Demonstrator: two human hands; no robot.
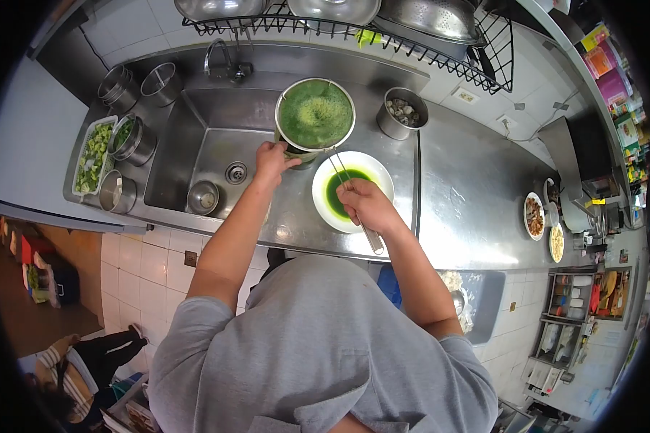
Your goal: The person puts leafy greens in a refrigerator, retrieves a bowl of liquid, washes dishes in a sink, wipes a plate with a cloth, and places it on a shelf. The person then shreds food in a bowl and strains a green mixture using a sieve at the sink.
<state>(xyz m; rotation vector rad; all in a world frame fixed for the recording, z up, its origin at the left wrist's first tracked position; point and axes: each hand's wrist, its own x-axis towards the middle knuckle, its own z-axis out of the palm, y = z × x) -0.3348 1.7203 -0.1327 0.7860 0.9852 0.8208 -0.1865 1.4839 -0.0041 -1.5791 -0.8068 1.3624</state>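
Observation:
A round metal sieve [315, 113] full of frothy green liquid sits over a container [302, 156] mostly hidden beneath it, between the sink and the counter. My right hand [367, 206] is closed around the sieve's long handle, above a white bowl [383, 209] with dark green liquid in it. Closed at the near left side of the container, my left hand [271, 166] seems to grip it; its fingertips are partly hidden.
Left of the sieve is a steel sink [220, 148] with a small metal bowl [203, 198]. A basket of chopped greens [94, 155] stands at far left. A metal pot [402, 113] is at right. Another person [79, 372] is at lower left.

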